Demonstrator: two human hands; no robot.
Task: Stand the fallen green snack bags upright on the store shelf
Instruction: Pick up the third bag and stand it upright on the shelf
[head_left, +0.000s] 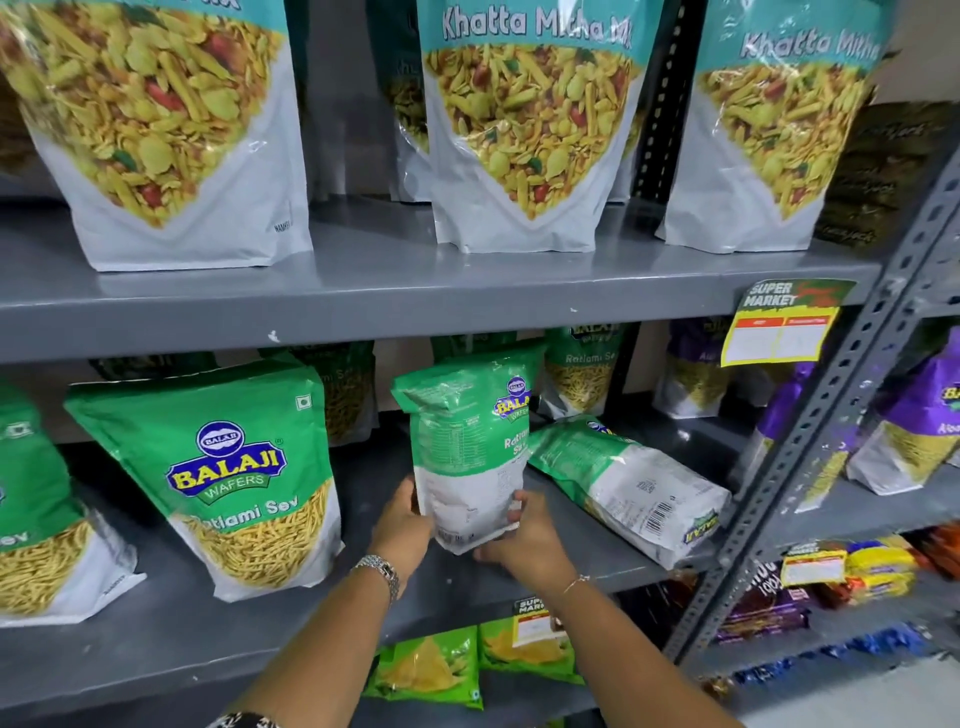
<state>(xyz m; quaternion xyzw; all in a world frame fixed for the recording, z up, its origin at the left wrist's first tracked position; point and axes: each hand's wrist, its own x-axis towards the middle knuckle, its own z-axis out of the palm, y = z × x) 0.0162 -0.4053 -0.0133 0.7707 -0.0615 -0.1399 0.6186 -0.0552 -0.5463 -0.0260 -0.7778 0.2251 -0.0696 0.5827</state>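
Observation:
A green Balaji snack bag (467, 447) stands nearly upright on the middle shelf (218, 644), turned side-on. My left hand (402, 525) grips its lower left edge and my right hand (524, 540) holds its lower right corner. Just to the right, a second green bag (631, 486) lies flat on its face, barcode up, its base toward the shelf's front edge. Another green bag (228, 467) stands upright to the left, and more green bags (584, 369) stand at the back.
Large Khatta Mitha bags (524, 130) fill the shelf above. Purple bags (914, 426) stand on the right, behind a slotted grey upright (810, 441). A yellow price tag (779, 327) hangs from the upper shelf edge. Small green packets (431, 670) sit on the shelf below.

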